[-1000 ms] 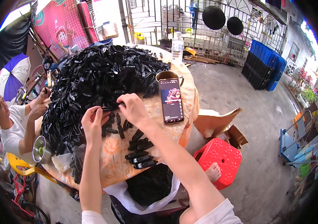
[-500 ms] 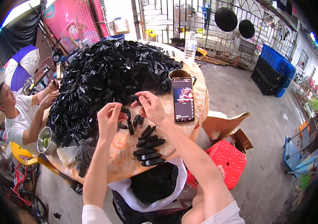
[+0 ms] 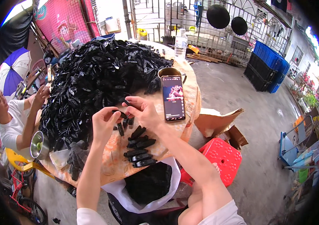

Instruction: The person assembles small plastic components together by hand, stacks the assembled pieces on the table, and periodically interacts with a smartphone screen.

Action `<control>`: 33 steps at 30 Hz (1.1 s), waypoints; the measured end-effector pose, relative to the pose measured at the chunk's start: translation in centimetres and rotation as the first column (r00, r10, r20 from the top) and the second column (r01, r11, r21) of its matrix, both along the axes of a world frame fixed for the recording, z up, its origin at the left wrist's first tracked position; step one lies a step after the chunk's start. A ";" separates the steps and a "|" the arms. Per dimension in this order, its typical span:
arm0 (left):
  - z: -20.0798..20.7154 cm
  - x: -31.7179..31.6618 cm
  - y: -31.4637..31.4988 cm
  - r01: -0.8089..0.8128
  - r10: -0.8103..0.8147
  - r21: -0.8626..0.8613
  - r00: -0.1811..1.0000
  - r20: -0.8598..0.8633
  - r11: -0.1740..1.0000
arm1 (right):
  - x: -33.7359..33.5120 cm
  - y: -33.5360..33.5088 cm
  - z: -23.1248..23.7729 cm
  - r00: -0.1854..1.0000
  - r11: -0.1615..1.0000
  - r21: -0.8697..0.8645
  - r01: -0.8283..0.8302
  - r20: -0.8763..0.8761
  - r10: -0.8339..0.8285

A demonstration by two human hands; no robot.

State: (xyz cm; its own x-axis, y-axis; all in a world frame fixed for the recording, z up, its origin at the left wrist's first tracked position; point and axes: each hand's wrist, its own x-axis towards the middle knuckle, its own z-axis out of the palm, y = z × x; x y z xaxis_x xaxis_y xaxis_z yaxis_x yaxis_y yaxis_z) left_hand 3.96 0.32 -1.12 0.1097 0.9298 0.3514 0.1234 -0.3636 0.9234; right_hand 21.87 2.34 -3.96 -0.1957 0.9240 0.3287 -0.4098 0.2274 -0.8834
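Over the near part of the round table (image 3: 110, 165), my left hand (image 3: 105, 122) pinches a small black plastic piece (image 3: 123, 115). My right hand (image 3: 144, 114), close beside it, has another small black piece (image 3: 126, 102) between thumb and fingers. Past my hands rises a large pile of black plastic pieces (image 3: 92, 75). Several loose ones lie just under my fingers. Nearer the edge, a short row of black clip-like pieces (image 3: 140, 152) is laid out. Below the edge, a white bag (image 3: 175, 178) stands open with black pieces inside.
A phone (image 3: 173, 99) leans on a metal mug (image 3: 170, 71), with a water bottle (image 3: 181, 44) behind. A dark cloth glove (image 3: 77, 155) and steel bowl (image 3: 39, 145) are at left, near a co-worker (image 3: 13, 120). A red stool (image 3: 221, 161) and cardboard box (image 3: 219, 122) stand right.
My hands have come closer together, bringing the two black pieces nearer each other. The whole view has shifted slightly. The co-worker's hand has moved up.
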 end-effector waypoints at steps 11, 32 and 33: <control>0.5 0.7 -0.4 0.047 -0.032 -0.121 0.992 0.123 0.992 | -0.8 -0.9 0.2 0.897 0.931 0.336 0.144 0.352 -0.267; -0.5 0.2 0.1 0.042 -0.016 -0.144 0.984 0.175 0.989 | -0.9 -1.9 1.5 0.850 0.834 0.507 0.218 0.321 -0.417; -0.4 0.2 0.1 0.042 -0.017 -0.142 0.985 0.174 0.989 | -0.8 -2.0 1.6 0.850 0.833 0.508 0.218 0.320 -0.418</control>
